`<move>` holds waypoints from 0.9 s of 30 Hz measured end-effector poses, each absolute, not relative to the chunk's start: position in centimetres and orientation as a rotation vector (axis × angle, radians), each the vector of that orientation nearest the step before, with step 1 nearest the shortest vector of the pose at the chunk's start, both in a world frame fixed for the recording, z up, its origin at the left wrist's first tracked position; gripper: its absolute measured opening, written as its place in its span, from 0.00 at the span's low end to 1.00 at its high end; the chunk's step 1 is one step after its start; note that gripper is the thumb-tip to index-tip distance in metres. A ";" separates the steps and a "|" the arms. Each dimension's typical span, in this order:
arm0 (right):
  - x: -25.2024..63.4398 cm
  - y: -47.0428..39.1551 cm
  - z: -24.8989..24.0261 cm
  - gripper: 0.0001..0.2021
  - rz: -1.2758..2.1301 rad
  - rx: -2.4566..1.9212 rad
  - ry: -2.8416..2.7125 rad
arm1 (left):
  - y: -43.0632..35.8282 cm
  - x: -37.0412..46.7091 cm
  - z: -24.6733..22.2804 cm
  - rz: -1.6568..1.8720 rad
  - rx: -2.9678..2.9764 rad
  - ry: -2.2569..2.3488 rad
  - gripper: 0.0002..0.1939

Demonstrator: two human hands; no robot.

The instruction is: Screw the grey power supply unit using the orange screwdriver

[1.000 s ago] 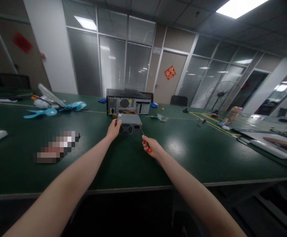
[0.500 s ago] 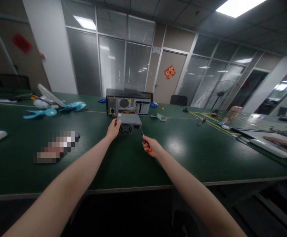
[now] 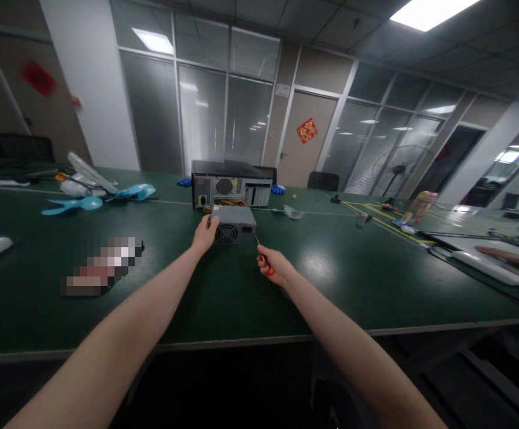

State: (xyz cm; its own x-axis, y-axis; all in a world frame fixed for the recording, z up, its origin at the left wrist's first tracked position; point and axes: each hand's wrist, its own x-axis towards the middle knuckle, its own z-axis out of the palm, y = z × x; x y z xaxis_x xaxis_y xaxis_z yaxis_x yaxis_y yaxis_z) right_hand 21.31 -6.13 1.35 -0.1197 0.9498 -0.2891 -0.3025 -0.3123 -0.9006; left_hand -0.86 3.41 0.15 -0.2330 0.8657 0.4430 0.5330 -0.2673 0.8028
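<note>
A grey computer power supply sits on the green table, its fan grille and socket facing me. My left hand grips its left side, thumb on the top edge. In my right hand is a screwdriver with an orange and black handle, the fingers wrapped round it. Its thin shaft slants up to the lower right of the power supply's face; whether the tip sits in a screw is too small to tell. Just behind stands an open-backed computer case on its side, with coloured cables between the two.
Blue fan blades and a white fan part lie at the left. A pixelated object is nearer me. A clear plastic scrap lies right of the case. Flat panels occupy the right side.
</note>
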 end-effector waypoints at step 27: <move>21.8 -5.9 1.3 0.20 1.790 -1.050 -0.803 | 3.6 -1.1 0.0 1.507 1.708 1.643 0.27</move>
State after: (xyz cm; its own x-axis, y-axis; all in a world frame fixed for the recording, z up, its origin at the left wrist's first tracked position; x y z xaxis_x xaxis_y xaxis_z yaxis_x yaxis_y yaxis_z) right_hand 21.82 -5.85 1.34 -0.2510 0.9121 -0.3241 -0.3643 -0.3992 -0.8414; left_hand -1.07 3.64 -0.02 -0.2253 0.8676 0.4432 0.5163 -0.2794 0.8095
